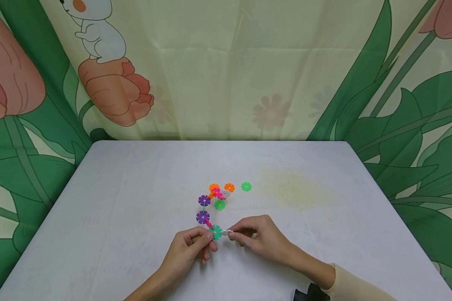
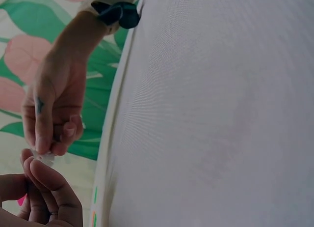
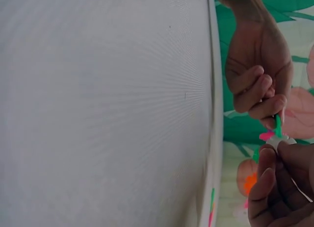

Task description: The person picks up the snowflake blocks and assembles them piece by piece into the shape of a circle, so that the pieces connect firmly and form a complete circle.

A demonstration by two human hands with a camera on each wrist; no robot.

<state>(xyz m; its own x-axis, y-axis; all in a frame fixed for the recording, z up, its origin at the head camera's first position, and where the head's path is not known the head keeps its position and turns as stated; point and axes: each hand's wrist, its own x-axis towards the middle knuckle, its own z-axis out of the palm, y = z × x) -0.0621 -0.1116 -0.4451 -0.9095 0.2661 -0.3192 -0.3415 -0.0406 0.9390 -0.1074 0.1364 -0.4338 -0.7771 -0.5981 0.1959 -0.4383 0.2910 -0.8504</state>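
In the head view my left hand (image 1: 191, 246) pinches a teal notched disc (image 1: 216, 232) between thumb and fingers. My right hand (image 1: 261, 236) pinches a white notched disc (image 1: 226, 232), seen nearly edge-on, against the teal disc's right side. How deep their slots interlock cannot be made out. A pink disc (image 1: 209, 224) joins the teal one to a chain running up and away: a purple disc (image 1: 202, 217), a thin edge-on teal disc (image 1: 204, 207), then another purple disc (image 1: 204, 200). The right wrist view shows the white disc (image 3: 278, 141) meeting the green-looking disc (image 3: 278, 125) between both hands.
Beyond the purple discs lie orange discs (image 1: 229, 187), a pink disc (image 1: 216, 193), a whitish disc (image 1: 225, 194) and a green disc (image 1: 220, 205). Another green disc (image 1: 246, 187) lies apart to the right. A white cloth covers the table (image 1: 116, 217); a printed curtain (image 1: 229, 75) hangs behind.
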